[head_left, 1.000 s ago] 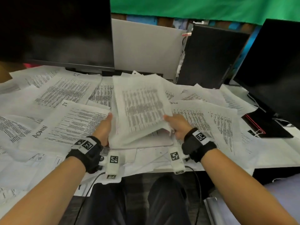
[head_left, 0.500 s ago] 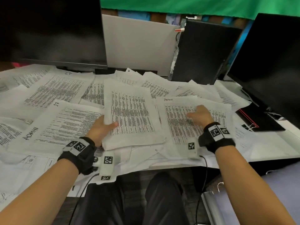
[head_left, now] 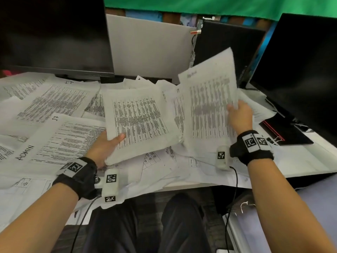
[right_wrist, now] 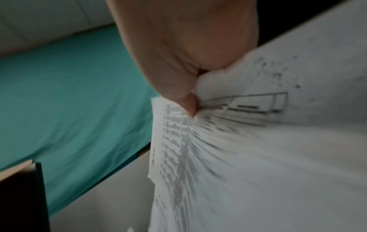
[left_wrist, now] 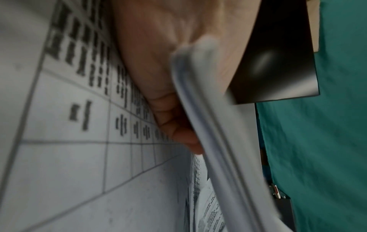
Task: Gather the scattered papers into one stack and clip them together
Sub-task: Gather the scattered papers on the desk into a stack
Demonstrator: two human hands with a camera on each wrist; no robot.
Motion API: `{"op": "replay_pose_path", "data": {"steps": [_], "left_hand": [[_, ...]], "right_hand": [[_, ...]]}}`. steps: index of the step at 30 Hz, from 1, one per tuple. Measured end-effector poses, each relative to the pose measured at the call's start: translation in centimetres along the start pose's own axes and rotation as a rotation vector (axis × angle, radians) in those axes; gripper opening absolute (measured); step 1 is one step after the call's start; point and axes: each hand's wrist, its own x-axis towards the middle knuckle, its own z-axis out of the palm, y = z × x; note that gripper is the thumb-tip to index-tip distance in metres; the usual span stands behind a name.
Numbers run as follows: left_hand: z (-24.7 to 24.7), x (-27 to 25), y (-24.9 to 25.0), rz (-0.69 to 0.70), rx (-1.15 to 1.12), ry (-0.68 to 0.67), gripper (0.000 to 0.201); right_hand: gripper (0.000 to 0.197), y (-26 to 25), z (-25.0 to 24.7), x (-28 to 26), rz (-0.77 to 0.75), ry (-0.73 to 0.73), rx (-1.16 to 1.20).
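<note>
Left hand (head_left: 104, 148) fingers grip stack (head_left: 138, 123) edge; right hand (head_left: 239, 117) fingers pinch lifted sheet (head_left: 209, 99) edge.

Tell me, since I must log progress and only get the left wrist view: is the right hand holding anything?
Observer: Yes. The right hand pinches a lifted sheet by its right edge.
Operator: Any clip within reach?
Observer: What looks like a binder clip lies just right of the right wrist.
Operator: How much is left to gather?
Observer: Many loose papers lie scattered. One marked ADMIN lies left of the left hand, which holds the stack.
</note>
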Motion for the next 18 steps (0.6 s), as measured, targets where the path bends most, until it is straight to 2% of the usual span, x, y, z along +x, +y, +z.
{"op": "replay_pose_path", "data": {"steps": [2,4,6,8,10,12,13,15,16,18], "left_hand": [[0.1,0.2,-0.1,-0.017,0.011,-0.045,0.047],[0.2,0.2,0.1,-0.055,-0.001,-0.066,0.045],[0.1,0.1,0.2,-0.078,0.024,-0.043,0.044],[0.1,0.0,0.3,-0.076,0.041,-0.034,0.047],[0.5,-0.6,1.1,-0.073,0.069,-0.031,0.049],[0.7,-0.8,1.4,-0.084,0.108,0.021,0.055],[0.8,-1.0,1.5,-0.091,0.125,0.042,0.066],[0.4,-0.6,0.9,-0.072,0.16,0.034,0.105],[0.3,-0.4,0.8,-0.056,0.186,0.011,0.117],[-0.2,0.5,0.0,-0.071,0.19,0.03,0.113]], "right_hand": [[0.028,-0.8,-0.4,0.9,0.057,0.11,0.191],[0.031,-1.1,0.0,1.8,0.17,0.119,0.412],[0.035,-1.5,0.8,1.6,0.278,0.026,0.559],[0.034,-1.9,2.7,0.9,0.29,-0.101,0.654],[0.024,-2.6,4.9,-0.3,0.191,-0.212,0.5],[0.027,-3.5,6.9,-1.6,0.069,-0.28,0.247],[0.03,-4.0,7.7,-2.3,0.029,-0.291,0.167],[0.031,-5.1,9.0,-3.3,-0.033,-0.275,0.104],[0.031,-5.6,9.7,-3.7,-0.053,-0.278,0.106],[0.037,-6.6,10.7,-4.7,-0.065,-0.371,0.12]]}}
